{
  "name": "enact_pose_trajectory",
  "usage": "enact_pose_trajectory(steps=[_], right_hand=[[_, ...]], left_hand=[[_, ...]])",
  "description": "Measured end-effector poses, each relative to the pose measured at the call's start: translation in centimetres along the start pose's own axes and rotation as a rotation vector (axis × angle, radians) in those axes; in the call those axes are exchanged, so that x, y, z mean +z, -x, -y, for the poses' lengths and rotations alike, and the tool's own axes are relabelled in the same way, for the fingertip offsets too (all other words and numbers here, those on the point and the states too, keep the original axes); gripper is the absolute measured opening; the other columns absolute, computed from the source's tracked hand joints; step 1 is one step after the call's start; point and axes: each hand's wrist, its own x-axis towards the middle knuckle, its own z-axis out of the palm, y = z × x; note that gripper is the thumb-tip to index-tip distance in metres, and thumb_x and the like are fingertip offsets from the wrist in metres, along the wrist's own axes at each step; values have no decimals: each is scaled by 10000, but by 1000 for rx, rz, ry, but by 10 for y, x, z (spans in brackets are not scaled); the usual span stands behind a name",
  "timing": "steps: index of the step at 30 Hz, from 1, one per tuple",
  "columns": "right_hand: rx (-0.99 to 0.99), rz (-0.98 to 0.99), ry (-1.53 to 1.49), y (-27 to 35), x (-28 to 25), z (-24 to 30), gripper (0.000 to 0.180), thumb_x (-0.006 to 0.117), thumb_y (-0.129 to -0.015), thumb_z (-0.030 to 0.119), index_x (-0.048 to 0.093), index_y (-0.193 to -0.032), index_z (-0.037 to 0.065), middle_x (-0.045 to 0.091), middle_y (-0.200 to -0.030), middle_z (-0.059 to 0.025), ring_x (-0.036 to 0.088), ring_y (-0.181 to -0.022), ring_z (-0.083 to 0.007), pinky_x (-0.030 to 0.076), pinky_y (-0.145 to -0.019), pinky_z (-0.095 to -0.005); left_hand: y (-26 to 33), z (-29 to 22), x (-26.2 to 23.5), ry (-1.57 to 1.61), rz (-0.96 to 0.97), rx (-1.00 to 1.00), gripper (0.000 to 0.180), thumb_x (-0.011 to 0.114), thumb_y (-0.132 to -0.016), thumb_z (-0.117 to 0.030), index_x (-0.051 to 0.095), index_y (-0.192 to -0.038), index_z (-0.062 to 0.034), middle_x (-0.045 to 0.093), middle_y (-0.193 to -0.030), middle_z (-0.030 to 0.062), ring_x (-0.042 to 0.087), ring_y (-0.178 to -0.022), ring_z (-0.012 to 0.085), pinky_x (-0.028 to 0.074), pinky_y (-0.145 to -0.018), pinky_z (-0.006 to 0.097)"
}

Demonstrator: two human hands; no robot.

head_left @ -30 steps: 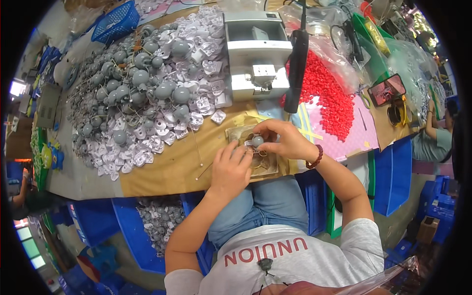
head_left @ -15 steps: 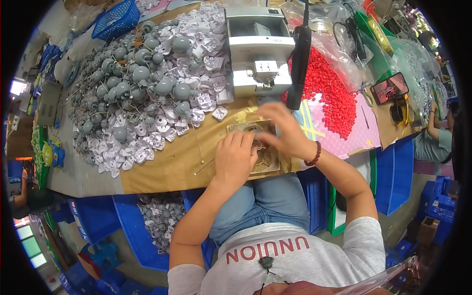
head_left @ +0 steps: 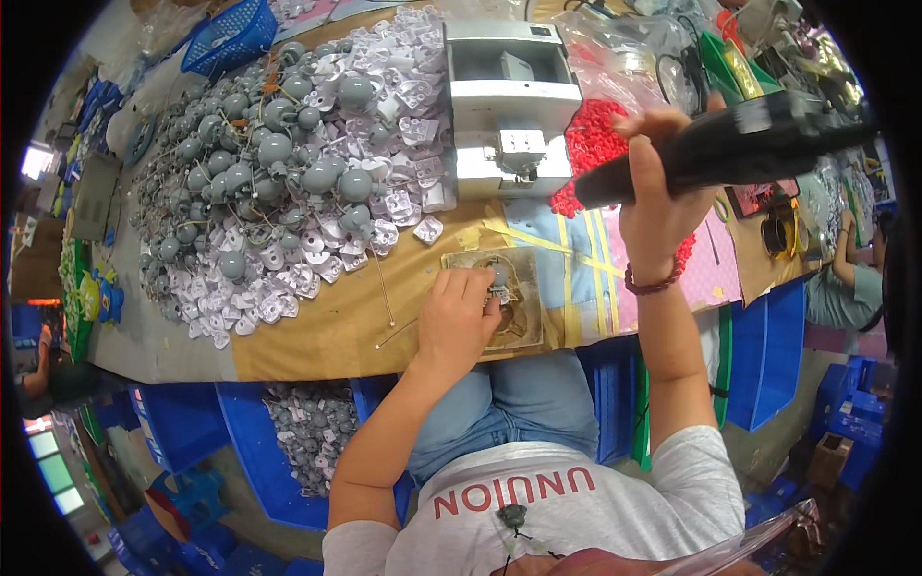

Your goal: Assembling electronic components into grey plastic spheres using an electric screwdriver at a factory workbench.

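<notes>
My left hand [head_left: 455, 315] rests on the near end of a brown jig block [head_left: 526, 322], fingers closed on a small grey part [head_left: 499, 276] seated in its hollow. The part's lower side is hidden by my fingertips. A thin wire trails leftward from beneath that hand. Raised over the right side of the bench, my right hand [head_left: 655, 206] is wrapped round a black electric screwdriver [head_left: 711, 154], which lies nearly level, its thick end to the left. Beyond the jig stands a silver screw feeder [head_left: 514, 96].
Grey ball-shaped parts [head_left: 274, 149] and white plastic pieces [head_left: 288, 274] are heaped at left. Red small parts [head_left: 595, 134] lie behind the screwdriver. A blue basket [head_left: 226, 38] sits at the far left. Blue bins [head_left: 279, 470] stand under the bench. Another person [head_left: 850, 283] sits far right.
My right hand has left the jig and moved up and right. It has taken the black screwdriver from beside the screw feeder and tilted it to nearly level. My left hand stays at the jig.
</notes>
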Motion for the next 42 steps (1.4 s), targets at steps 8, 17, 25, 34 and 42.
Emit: enact_pose_trajectory(steps=[8, 17, 25, 34, 42], right_hand=[[119, 235, 24, -44, 42, -27, 457, 704, -884, -38, 478, -1282, -34, 649, -788, -50, 648, -680, -152, 530, -658, -302], [417, 329, 42, -33, 54, -29, 355, 795, -820, 57, 547, -1070, 6, 654, -772, -36, 649, -625, -114, 530, -570, -275], [492, 343, -72, 19, 39, 16, 215, 784, -843, 16, 618, -979, 11, 685, -776, -30, 659, -654, -106, 542, -598, -267], [-152, 66, -135, -70, 61, 15, 265, 698, -887, -48, 589, -1127, -19, 680, -789, -58, 658, -669, -133, 571, -665, -312], [-239, 234, 231, -66, 47, -2, 416, 682, -878, -56, 469, -1231, -2, 681, -793, -40, 646, -702, -123, 537, -703, -273]], left_hand=[[1, -1, 2, 0, 2, -37, 352, 761, -766, -39, 652, -1101, -23, 639, -1013, 148, 596, -964, 356, 510, -830, 435], [0, 1, 1, -13, 4, -30, 358, 762, -760, -46, 654, -1100, -14, 645, -1019, 149, 598, -967, 354, 511, -831, 437], [0, -1, -1, 8, 4, -20, 373, 752, -761, -30, 633, -1114, -25, 629, -1003, 145, 590, -941, 357, 504, -815, 443], [0, -2, -1, 12, -1, -22, 375, 759, -755, -36, 637, -1109, -24, 630, -1015, 150, 588, -960, 364, 505, -825, 443], [0, -1, 2, 6, -8, -10, 359, 758, -763, -48, 641, -1100, -19, 638, -1022, 156, 593, -952, 367, 507, -833, 443]])
